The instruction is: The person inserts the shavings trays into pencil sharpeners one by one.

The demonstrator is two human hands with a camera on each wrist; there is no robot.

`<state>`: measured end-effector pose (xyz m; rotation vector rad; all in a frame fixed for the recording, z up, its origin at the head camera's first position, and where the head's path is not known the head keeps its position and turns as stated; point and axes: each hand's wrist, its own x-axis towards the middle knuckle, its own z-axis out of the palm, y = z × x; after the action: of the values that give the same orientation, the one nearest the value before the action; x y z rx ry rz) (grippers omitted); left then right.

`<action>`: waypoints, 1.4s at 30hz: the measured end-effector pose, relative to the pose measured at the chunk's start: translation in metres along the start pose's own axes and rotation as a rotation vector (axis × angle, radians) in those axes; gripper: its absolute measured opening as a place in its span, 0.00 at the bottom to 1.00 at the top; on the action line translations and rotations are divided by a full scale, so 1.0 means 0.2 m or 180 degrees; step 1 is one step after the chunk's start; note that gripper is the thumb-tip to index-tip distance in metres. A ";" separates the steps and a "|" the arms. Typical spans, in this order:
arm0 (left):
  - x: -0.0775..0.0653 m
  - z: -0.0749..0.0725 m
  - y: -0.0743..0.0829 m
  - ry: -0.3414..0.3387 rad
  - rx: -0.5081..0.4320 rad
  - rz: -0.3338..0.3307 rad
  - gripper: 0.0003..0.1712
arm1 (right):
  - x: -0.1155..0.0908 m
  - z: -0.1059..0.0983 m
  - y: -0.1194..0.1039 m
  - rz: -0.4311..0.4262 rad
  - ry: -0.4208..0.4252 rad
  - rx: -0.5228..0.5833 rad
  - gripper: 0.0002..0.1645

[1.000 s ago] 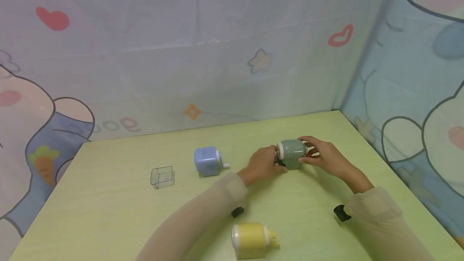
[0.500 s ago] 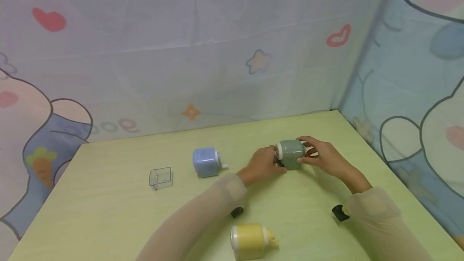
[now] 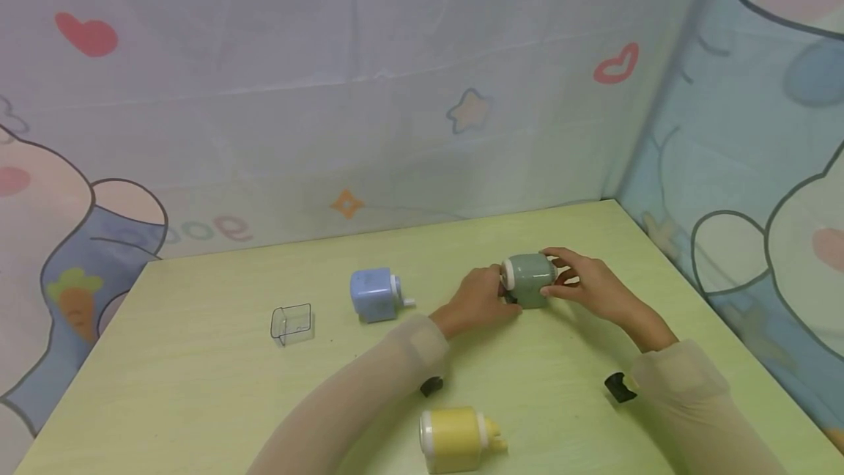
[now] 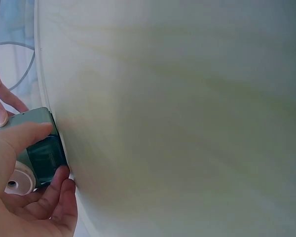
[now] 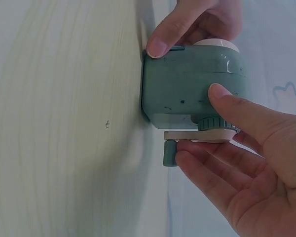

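A green hand-crank pencil sharpener [image 3: 532,278] stands toward the back right of the table, held between both hands. My left hand [image 3: 478,299] grips its left end; in the left wrist view the thumb lies along the body and fingertips are at the dark see-through shavings drawer [image 4: 47,158], near the round pale pencil-hole collar [image 4: 22,180]. My right hand [image 3: 596,288] holds the opposite end. The right wrist view shows that thumb on the green body [image 5: 187,84], with fingers behind the crank arm [image 5: 197,135] and beside its small green knob [image 5: 170,153].
A blue pencil sharpener [image 3: 374,295] sits left of my left hand. Farther left lies a clear, open plastic box [image 3: 292,325]. A yellow pencil sharpener [image 3: 455,438] stands at the front, between my forearms. Printed cloth [image 3: 395,130] walls the table's back and right sides.
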<state>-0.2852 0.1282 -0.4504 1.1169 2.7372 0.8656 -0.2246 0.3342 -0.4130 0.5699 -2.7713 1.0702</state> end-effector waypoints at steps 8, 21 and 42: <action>0.00 -0.01 0.00 -0.0015 0.0007 0.0010 0.30 | 0.00 0.00 0.01 0.0046 -0.0027 0.0024 0.35; 0.00 0.00 0.00 -0.0056 0.0222 -0.0060 0.30 | -0.01 0.01 0.01 0.0104 -0.0065 0.0169 0.36; -0.03 -0.01 0.00 -0.0082 0.0589 -0.0154 0.23 | -0.03 0.00 -0.02 0.0305 0.0001 0.0120 0.40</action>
<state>-0.2807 0.1226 -0.4499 1.0759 2.8576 0.5979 -0.2171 0.3337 -0.4130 0.4451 -2.8094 1.1436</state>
